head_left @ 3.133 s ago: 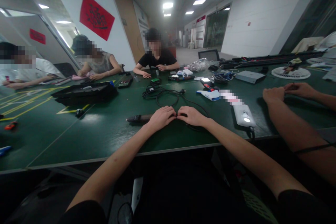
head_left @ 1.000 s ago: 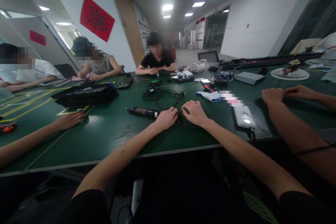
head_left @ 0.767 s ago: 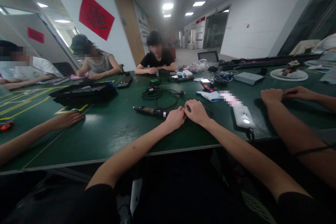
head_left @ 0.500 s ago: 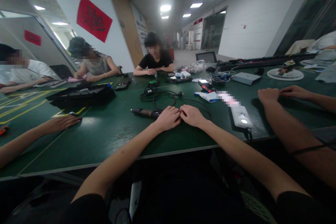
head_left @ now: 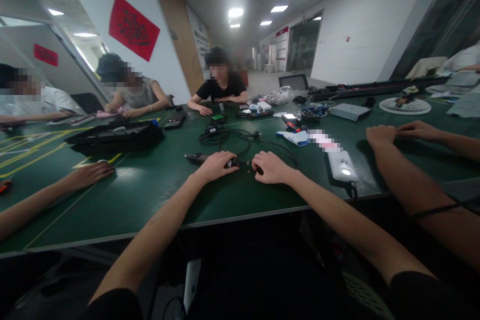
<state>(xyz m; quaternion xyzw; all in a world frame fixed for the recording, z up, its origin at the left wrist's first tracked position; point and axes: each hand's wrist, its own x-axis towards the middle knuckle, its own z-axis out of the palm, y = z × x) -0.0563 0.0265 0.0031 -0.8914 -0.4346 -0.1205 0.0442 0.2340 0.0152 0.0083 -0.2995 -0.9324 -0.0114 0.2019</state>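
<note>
A dark pen-shaped corded power tool (head_left: 195, 159) with a metal tip lies on the green table, tip toward the left. My left hand (head_left: 217, 165) is closed around its rear body, whose end shows at the thumb. To the right, my right hand (head_left: 273, 166) is closed on a small black part (head_left: 259, 171), mostly covered by its fingers. A thin dark piece spans part of the gap between the hands. Just below it lies a tiny brass-coloured bit (head_left: 248, 171). A black power cord (head_left: 225, 135) with a plug (head_left: 257, 134) coils behind my hands.
A blue-and-white tool (head_left: 294, 137) and a white power bank-like device (head_left: 343, 166) lie to the right. A black tray (head_left: 112, 135) stands left. Co-workers' hands rest at the left (head_left: 90, 174) and right (head_left: 380, 136). The table's front edge (head_left: 247, 215) is near me.
My hands have moved apart, the left one sliding leftward along the power tool. A gap with a thin piece and a tiny bit now shows between them. The person opposite lowered a hand.
</note>
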